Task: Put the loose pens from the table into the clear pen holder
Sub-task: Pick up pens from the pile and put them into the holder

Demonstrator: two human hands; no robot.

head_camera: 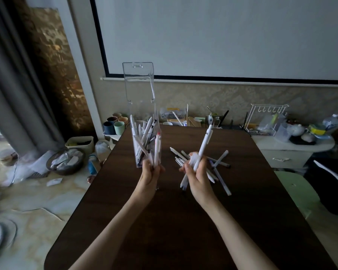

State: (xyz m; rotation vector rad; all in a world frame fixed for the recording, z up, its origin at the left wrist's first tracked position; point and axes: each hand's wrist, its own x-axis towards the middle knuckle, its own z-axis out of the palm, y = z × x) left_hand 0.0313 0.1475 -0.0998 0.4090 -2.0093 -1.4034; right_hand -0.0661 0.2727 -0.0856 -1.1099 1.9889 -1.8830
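Note:
A clear pen holder (pixel 140 106) stands on the dark wooden table (pixel 174 221), its lid flipped up, with several white pens inside. My left hand (pixel 151 173) is in front of the holder's base, closed around a couple of white pens (pixel 157 151) that point up. My right hand (pixel 197 173) grips a white pen (pixel 204 145) angled up and to the right. A pile of loose white pens (pixel 219 168) lies on the table behind and to the right of that hand.
Several coloured cups (pixel 115 124) stand on a tray beyond the table's far left corner. A white cabinet (pixel 289 151) with a wire rack and clutter is at the right. A green chair (pixel 295 190) sits by the table's right edge. Baskets and bags litter the floor at left.

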